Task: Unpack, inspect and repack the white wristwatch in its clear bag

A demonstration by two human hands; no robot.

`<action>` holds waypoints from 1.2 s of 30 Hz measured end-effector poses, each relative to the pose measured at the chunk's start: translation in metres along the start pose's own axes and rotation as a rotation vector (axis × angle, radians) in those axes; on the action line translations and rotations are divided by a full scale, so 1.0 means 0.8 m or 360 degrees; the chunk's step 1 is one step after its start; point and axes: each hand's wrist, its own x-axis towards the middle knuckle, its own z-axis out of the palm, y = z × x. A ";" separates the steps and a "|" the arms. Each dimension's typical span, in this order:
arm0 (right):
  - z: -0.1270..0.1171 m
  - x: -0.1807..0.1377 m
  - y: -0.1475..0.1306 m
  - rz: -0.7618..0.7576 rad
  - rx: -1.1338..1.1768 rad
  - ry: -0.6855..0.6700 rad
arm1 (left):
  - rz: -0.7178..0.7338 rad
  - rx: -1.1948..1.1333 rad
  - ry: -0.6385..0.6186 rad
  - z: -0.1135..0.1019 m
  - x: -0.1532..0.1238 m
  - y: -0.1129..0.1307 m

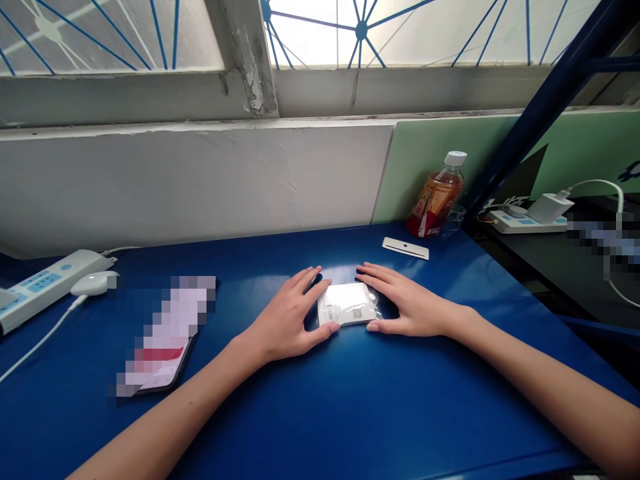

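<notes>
A small white packet in a clear plastic wrap (pixel 347 304) lies flat on the blue table (pixel 320 407), with printed codes on its face. On its left side rests my left hand (pixel 290 313), fingers stretched out and spread, the thumb at the packet's front left corner. My right hand (pixel 405 303) lies on the other side, also spread, its thumb near the front right corner. Both hands are around the packet without closing on it; whether the fingertips press it I cannot tell. Behind my right hand is a flat white strip with a dark slot (pixel 405 249).
A phone (pixel 173 333), partly blurred out, lies left of my left arm. Further left is a power strip (pixel 50 283) with a white charger and cable. A bottle of reddish drink (pixel 436 197) stands at the back right beside a blue metal post (pixel 530 113).
</notes>
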 end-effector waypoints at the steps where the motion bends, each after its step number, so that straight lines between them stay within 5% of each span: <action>1: 0.000 0.000 -0.001 0.0014 0.0003 -0.0006 | -0.0001 0.0007 -0.0006 0.000 0.000 0.000; 19: 0.020 0.008 -0.026 0.0213 0.0044 0.0318 | -0.0003 0.0074 -0.0035 0.013 0.011 0.015; 36: 0.012 0.007 -0.020 0.0062 0.0198 0.0102 | 0.0025 0.0151 -0.0078 0.011 0.009 0.018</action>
